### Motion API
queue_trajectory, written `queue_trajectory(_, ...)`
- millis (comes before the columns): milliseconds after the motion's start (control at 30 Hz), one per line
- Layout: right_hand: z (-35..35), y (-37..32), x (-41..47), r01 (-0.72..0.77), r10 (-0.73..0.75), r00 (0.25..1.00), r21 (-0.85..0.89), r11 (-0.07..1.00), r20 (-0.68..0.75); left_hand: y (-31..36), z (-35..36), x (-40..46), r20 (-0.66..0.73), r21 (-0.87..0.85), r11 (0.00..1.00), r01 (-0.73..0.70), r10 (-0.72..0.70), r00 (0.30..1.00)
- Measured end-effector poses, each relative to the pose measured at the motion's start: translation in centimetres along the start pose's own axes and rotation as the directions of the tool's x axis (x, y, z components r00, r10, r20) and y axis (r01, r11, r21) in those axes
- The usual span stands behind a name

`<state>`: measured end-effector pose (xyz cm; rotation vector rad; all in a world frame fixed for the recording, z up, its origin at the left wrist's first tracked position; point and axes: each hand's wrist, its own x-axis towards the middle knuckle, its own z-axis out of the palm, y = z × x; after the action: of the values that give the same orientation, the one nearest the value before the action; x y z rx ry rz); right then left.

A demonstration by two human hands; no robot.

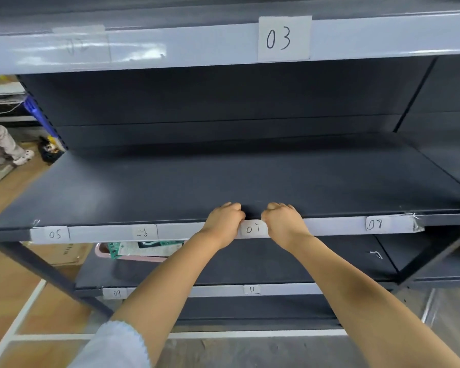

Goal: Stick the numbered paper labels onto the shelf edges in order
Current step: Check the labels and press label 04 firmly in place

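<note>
The shelving was dark grey sheet metal, matt and flat, with a pale glossy strip along each front edge. On the middle shelf edge (183, 231) sat small rectangular paper labels with handwritten numbers: the 05 label (55, 234), the faint 06 label (142, 232), the 07 label (252, 229) and the 08 label (375, 223), with crumpled clear tape at the strip's right end. A larger, square 03 label (284, 38) hung on the top shelf edge (197, 46), and a washed-out 02 label (76, 46) lay under shiny tape to its left. The lowest shelf edge (290, 289) carried the 09 label (116, 293) and the 11 label (252, 289).

A pink tray (133, 257) with packaged goods rested on the lower shelf board. Below lay a wooden floor with white lines, a cardboard box (67, 253) on it at the left, and farther left a person's trousered leg and shoe (6, 144).

The left hand (223, 221) and right hand (282, 221) flanked the 07 label, one at each of its side edges, touching it. Both had fingers curled over the top of the shelf lip, knuckles up, apparently pinching the paper's ends against the strip; the fingertips were hidden. A light blue sleeve (117, 346) covered the left upper arm.
</note>
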<state>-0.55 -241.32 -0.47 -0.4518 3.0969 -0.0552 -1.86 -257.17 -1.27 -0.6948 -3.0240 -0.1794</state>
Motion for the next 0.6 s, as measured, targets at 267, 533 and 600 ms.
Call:
queue_trajectory(267, -0.2, -1.3, -1.0, 0.055, -0.049, 0.998, -0.130, 0.990, 0.050, 0.5, -0.4, 0.1, 0.033, 0.169, 0.984, -0.045, 0.040, 0.999)
queue_trajectory(533, 0.5, -1.0, -1.0, 0.105, -0.093, 0.993, -0.219, 0.970, 0.067, 0.7, -0.1, 0.1, 0.056, 0.250, 0.968, -0.036, 0.022, 0.998)
queue_trajectory(600, 0.9, -0.8, -0.7, 0.135, -0.123, 0.990, -0.222, 0.966, 0.069, 1.0, -0.4, -0.1, 0.039, 0.291, 0.953, -0.083, 0.075, 0.996)
